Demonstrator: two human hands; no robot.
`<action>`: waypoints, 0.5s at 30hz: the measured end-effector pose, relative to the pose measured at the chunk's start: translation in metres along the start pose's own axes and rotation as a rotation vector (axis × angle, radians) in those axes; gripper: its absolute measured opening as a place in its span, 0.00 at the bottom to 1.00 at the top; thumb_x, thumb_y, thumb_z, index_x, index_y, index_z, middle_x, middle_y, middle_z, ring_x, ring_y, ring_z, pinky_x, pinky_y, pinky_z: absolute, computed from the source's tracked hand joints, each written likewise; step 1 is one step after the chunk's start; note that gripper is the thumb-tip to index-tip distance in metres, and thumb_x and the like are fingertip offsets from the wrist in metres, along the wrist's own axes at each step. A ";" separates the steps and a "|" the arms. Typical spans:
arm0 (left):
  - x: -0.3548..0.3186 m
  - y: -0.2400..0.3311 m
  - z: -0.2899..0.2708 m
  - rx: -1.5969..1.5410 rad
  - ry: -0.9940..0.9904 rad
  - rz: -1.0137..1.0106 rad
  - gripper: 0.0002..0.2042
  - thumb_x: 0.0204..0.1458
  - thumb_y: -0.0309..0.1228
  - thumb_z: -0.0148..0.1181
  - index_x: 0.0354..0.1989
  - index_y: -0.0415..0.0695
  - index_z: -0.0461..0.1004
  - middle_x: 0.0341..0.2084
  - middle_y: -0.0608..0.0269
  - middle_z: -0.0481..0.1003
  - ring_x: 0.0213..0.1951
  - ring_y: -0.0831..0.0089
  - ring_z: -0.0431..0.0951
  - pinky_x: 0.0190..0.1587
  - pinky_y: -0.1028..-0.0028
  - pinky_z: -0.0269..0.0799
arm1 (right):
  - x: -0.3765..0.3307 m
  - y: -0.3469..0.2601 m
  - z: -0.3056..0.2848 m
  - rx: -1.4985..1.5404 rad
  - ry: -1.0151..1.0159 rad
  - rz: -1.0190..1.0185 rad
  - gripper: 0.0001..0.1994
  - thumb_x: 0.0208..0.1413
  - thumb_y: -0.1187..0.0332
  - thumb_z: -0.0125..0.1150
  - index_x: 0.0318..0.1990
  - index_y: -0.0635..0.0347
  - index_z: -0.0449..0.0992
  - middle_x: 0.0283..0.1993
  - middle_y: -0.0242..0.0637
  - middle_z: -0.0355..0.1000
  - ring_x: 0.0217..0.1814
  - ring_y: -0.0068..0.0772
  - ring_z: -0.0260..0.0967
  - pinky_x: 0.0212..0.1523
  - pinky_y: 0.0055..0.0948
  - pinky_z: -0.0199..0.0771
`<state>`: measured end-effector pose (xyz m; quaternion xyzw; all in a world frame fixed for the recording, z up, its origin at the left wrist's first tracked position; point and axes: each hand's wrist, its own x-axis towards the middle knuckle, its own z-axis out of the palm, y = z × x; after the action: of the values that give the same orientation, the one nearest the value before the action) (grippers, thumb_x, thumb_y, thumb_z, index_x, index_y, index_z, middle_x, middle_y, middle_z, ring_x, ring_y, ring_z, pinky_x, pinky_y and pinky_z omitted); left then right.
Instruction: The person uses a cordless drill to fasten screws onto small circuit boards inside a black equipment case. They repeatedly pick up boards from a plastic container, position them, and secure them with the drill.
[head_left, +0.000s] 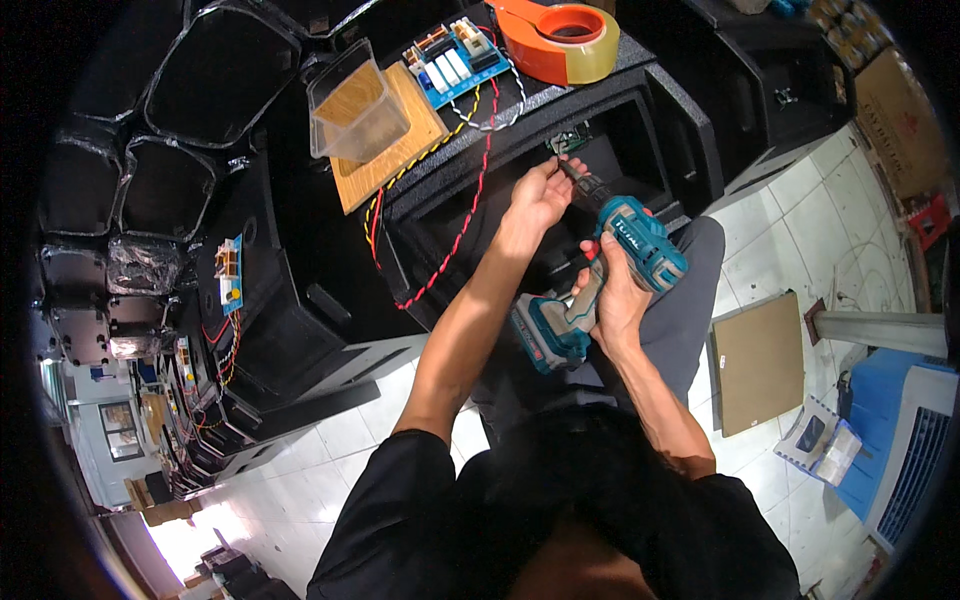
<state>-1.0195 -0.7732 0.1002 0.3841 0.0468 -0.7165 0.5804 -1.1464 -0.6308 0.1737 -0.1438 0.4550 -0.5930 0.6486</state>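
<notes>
White tiled floor, black speaker cabinet in front. On its top: one tape roll, one blue circuit board, one clear plastic tub. One teal cordless drill, right hand wrapped around its grip. Left hand pinches the bit tip at the cabinet opening. Second board at left.

The black textured speaker cabinet serves as the worktop; on its top face lie a wooden board bearing a clear plastic container, a blue circuit board with red, yellow and black wires trailing over the front edge, and a large roll of orange-cored tape. The white tiled floor carries further black cabinets to the left, a flat brown cardboard sheet and a small printed box.
</notes>
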 end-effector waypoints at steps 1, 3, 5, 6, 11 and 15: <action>0.003 0.001 -0.001 -0.002 0.002 -0.016 0.08 0.62 0.27 0.46 0.44 0.36 0.67 0.45 0.45 0.73 0.48 0.52 0.75 0.54 0.58 0.73 | 0.006 0.004 0.002 -0.006 0.007 0.000 0.11 0.59 0.64 0.60 0.44 0.61 0.71 0.34 0.41 0.75 0.17 0.24 0.66 0.16 0.26 0.72; 0.009 0.003 -0.003 0.007 -0.001 -0.004 0.08 0.62 0.26 0.46 0.44 0.36 0.68 0.45 0.45 0.73 0.47 0.53 0.75 0.54 0.59 0.73 | 0.013 0.004 0.010 -0.042 0.032 0.007 0.12 0.59 0.64 0.60 0.44 0.61 0.71 0.33 0.41 0.75 0.17 0.24 0.66 0.16 0.25 0.71; 0.014 0.005 -0.002 0.053 0.007 0.010 0.09 0.62 0.26 0.43 0.45 0.35 0.68 0.44 0.46 0.74 0.47 0.55 0.76 0.54 0.61 0.73 | 0.020 0.005 0.012 -0.052 0.028 0.000 0.12 0.59 0.64 0.60 0.45 0.61 0.71 0.33 0.41 0.75 0.17 0.24 0.66 0.16 0.25 0.72; 0.017 0.006 -0.003 0.048 0.004 0.005 0.10 0.62 0.26 0.42 0.46 0.34 0.68 0.44 0.46 0.74 0.47 0.55 0.76 0.53 0.62 0.73 | 0.022 0.006 0.013 -0.058 0.027 -0.001 0.12 0.59 0.63 0.60 0.45 0.61 0.71 0.33 0.41 0.75 0.17 0.24 0.66 0.16 0.25 0.72; 0.023 0.006 -0.002 0.060 0.006 -0.006 0.13 0.62 0.26 0.39 0.48 0.32 0.67 0.44 0.48 0.74 0.48 0.58 0.76 0.53 0.63 0.73 | 0.026 0.003 0.020 -0.063 0.077 -0.002 0.11 0.60 0.65 0.59 0.41 0.64 0.73 0.31 0.38 0.75 0.16 0.22 0.66 0.14 0.24 0.69; 0.019 0.003 -0.004 0.073 -0.027 0.010 0.12 0.63 0.26 0.43 0.48 0.30 0.67 0.44 0.49 0.73 0.47 0.59 0.75 0.54 0.63 0.73 | 0.026 0.002 0.019 -0.097 0.074 -0.015 0.11 0.59 0.65 0.59 0.42 0.64 0.74 0.31 0.38 0.75 0.16 0.22 0.66 0.15 0.24 0.69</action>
<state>-1.0158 -0.7871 0.0873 0.3958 0.0108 -0.7198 0.5702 -1.1335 -0.6605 0.1712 -0.1565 0.5057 -0.5801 0.6190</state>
